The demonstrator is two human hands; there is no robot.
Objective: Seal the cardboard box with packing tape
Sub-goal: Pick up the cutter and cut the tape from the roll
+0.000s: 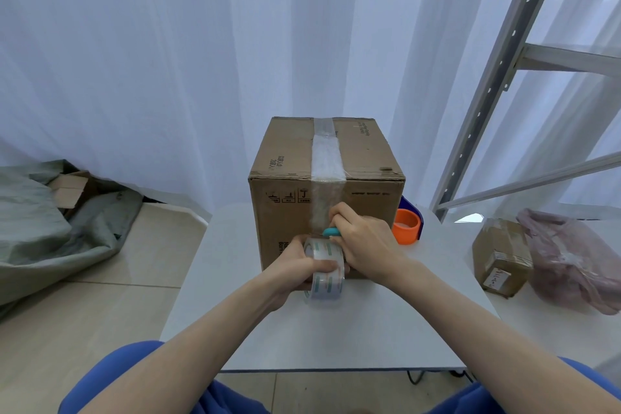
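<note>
A brown cardboard box (289, 158) stands on the white table (336, 339). A strip of clear tape (325, 151) runs along its top seam and down the near face. My left hand (295, 270) grips a roll of clear packing tape (327, 274) in front of the box, low against its near face. My right hand (366, 244) holds a small teal-handled cutter (331, 232) at the tape, just above the roll. The cutter's blade is hidden by my fingers.
An orange tape roll (406, 225) sits right of the box. A small taped parcel (502, 257) and a pink plastic bag (571, 262) lie at the far right under a metal shelf frame (504, 60). Grey sacks (50, 228) fill the floor at left.
</note>
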